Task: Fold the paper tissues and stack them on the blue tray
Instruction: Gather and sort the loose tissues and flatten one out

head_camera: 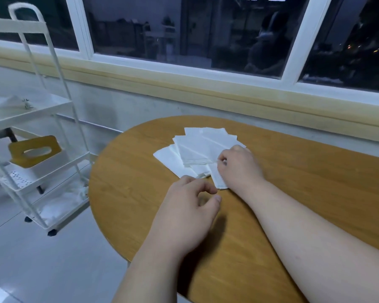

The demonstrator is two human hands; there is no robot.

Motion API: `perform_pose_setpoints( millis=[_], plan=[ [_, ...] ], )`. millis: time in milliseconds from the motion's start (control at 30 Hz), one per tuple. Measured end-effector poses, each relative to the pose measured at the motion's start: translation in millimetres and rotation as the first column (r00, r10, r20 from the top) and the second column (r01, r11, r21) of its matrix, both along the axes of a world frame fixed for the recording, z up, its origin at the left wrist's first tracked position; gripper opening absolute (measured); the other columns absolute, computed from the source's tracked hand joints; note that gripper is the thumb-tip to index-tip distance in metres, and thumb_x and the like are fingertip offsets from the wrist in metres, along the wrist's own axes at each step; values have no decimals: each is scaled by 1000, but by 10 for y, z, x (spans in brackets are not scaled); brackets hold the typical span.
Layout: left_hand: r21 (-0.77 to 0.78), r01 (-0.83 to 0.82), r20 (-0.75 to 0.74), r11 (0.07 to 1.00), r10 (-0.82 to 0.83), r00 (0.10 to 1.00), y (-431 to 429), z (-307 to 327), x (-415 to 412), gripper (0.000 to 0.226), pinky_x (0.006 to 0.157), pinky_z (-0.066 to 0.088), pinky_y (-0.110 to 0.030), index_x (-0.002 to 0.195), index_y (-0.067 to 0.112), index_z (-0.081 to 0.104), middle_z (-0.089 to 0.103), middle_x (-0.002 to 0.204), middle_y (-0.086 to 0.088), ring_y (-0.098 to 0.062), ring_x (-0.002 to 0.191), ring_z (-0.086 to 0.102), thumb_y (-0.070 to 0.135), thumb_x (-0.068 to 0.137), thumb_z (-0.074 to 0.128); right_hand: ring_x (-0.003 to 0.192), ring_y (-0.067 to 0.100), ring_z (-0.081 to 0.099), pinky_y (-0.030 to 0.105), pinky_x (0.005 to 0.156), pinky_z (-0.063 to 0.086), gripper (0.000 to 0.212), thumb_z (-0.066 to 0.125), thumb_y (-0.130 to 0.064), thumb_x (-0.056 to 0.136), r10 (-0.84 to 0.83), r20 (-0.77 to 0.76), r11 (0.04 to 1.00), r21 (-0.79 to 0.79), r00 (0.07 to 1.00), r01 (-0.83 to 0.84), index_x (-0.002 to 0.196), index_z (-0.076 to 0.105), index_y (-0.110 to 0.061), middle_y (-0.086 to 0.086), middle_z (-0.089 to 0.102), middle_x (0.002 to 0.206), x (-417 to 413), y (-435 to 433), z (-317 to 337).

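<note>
I see the tissues (195, 149) fanned out on the round wooden table (127, 193). My right hand (239, 169) pinches a tissue edge at their right side. My left hand (188, 213) hovers just beside them, fingers loosely curled, holding nothing.

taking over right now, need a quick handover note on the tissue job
Right hand: rests on the pile and pinches the edge of one tissue.
Left hand: loosely curled and holding nothing, just over the table on the near side of the pile.
Paper tissues: fanned out, overlapping, on the round wooden table.
Blue tray: not in view.
Done: nothing stacked that shows. I cannot tell whether any tissue is already folded.
Left: fold the tissues, find the tray and stack them on it.
</note>
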State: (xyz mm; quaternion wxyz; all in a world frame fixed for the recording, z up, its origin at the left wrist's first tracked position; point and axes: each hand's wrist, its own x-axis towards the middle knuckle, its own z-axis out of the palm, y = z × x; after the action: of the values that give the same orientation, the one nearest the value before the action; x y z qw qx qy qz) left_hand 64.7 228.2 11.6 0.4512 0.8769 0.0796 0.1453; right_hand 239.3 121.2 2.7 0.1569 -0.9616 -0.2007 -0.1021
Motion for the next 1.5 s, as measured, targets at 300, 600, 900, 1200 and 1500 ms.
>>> perform_pose_setpoints(
  millis=[300,600,900,1200,1500],
  plan=[
    [75,43,22,996,-45,999,-109,-24,13,17,90,34,-17,108,40,63,48,115,25,2,119,41,43,91,63,99,17,50,39,80,50,15,53,-28,96,9,113,996,91,994,-19,88,66,-25,-8,57,96,-485,-634,194],
    [347,276,-27,896,-284,958,-728,-63,-235,79,118,23,-28,147,48,24,17,148,19,-1,141,8,45,83,71,90,2,51,15,73,41,14,61,-25,88,-52,41,995,82,998,48,76,60,-34,-21,57,84,-1782,-1905,196],
    [537,391,27,747,-479,877,-1379,-189,-579,18,91,43,-37,100,39,67,58,122,17,-12,118,51,31,84,66,91,3,59,31,73,51,7,54,-31,85,-42,-73,978,199,996,56,80,60,-30,-20,63,90,-2626,-2763,11],
    [318,513,-15,797,-537,844,-1684,69,-965,8,64,41,-16,89,37,65,59,88,31,2,84,55,31,94,62,69,11,56,20,58,42,17,62,-20,89,-170,-68,790,587,983,177,84,62,-37,-12,61,74,-2903,-2999,164],
    [267,380,13,885,-398,917,-1801,-52,-696,36,82,37,-12,127,47,57,61,106,23,3,102,52,36,92,63,114,8,48,18,100,36,30,57,-29,86,-141,224,959,275,964,77,113,68,-22,-12,55,117,-2789,-3039,-69]
  ],
)
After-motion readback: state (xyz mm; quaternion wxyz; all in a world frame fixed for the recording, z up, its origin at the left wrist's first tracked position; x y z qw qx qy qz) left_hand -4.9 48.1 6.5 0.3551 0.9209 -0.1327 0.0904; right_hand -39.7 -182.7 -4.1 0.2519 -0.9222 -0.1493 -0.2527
